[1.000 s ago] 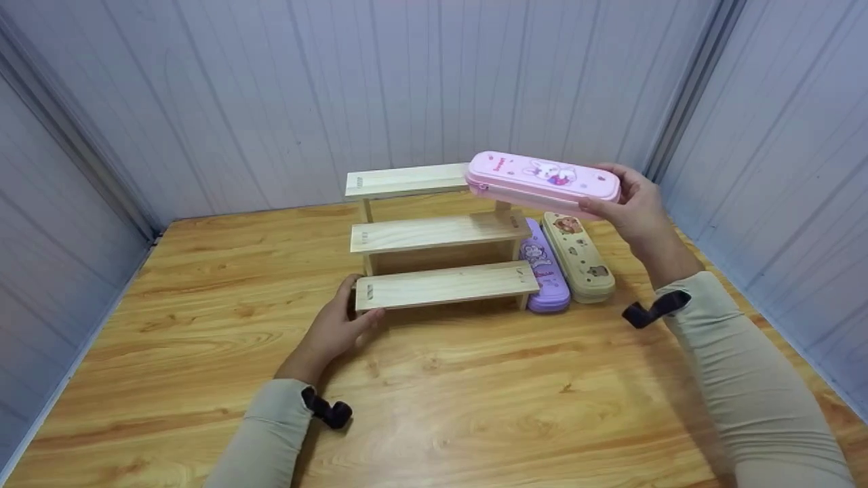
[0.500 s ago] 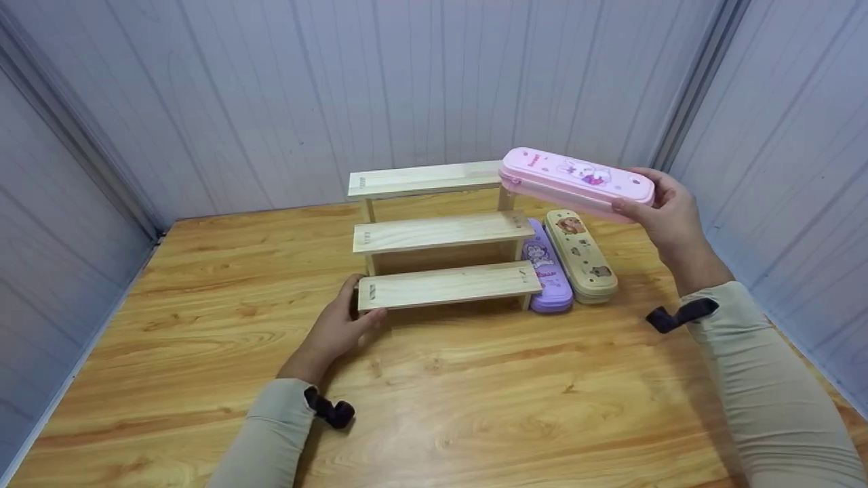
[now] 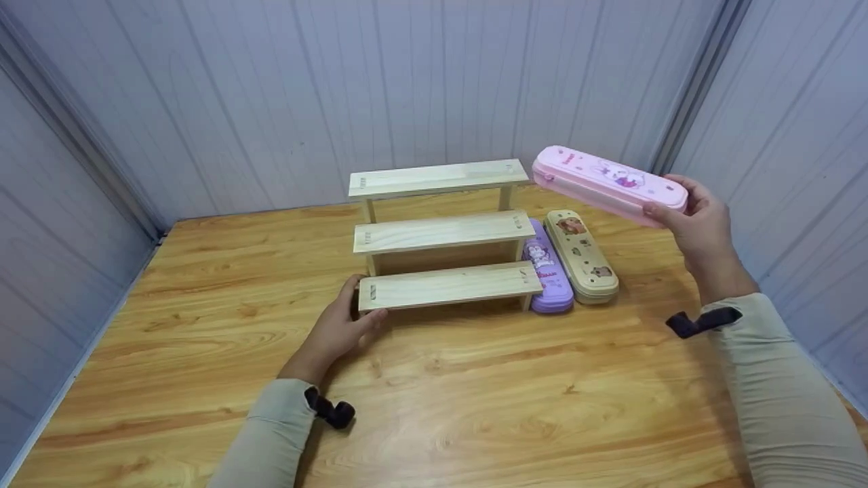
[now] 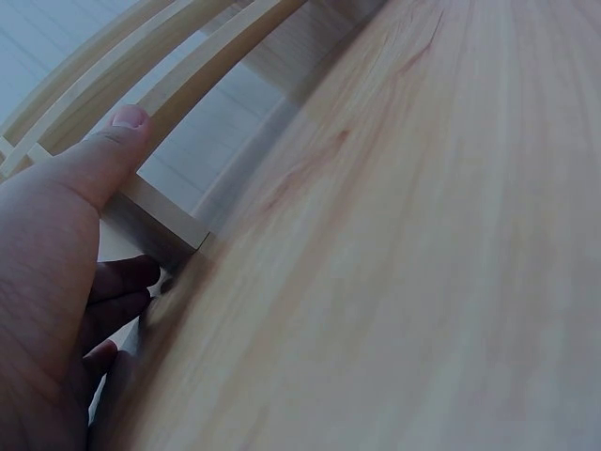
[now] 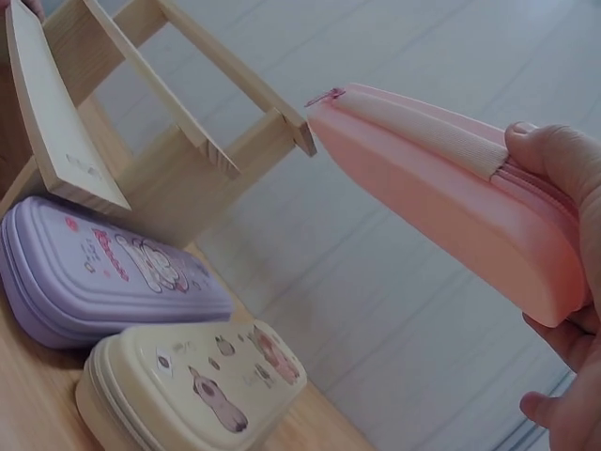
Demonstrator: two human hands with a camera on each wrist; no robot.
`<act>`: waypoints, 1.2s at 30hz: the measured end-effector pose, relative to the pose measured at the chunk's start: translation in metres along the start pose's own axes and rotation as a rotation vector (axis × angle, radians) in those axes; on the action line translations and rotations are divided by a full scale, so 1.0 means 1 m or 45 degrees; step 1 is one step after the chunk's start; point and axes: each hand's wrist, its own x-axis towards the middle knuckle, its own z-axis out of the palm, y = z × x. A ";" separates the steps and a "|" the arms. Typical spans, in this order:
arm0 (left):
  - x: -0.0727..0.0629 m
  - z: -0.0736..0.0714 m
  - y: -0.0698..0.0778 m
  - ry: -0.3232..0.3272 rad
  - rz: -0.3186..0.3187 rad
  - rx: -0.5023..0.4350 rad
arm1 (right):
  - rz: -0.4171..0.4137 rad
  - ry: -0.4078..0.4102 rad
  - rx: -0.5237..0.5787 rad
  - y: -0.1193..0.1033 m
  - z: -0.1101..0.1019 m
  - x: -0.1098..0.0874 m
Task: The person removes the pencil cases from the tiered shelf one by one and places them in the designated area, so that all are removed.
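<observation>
My right hand [image 3: 705, 220] grips the right end of a pink pencil case [image 3: 610, 183] with a rabbit picture and a zip. The case is held in the air, right of the top step of a three-tier wooden rack [image 3: 441, 234]. At the rack's front left corner, my left hand [image 3: 339, 322] holds the end of the lowest step. In the left wrist view its thumb [image 4: 117, 146] lies against the step's front edge, with the other fingers behind the side leg. The right wrist view shows the pink case from its zipped side [image 5: 441, 197].
A purple pencil case [image 3: 550, 271] lies on the wooden table [image 3: 434, 407] against the rack's right side. Beside it lies a cream pencil case [image 3: 583, 257] with animal pictures. Panelled walls [image 3: 434, 88] stand behind and on both sides.
My right hand has carried the pink case rightward, from overlapping the top step's right end to past it. My left hand keeps its place on the rack.
</observation>
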 end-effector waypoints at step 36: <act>-0.004 -0.001 0.001 0.038 0.054 -0.036 | 0.174 0.287 -0.059 0.067 -0.025 -0.005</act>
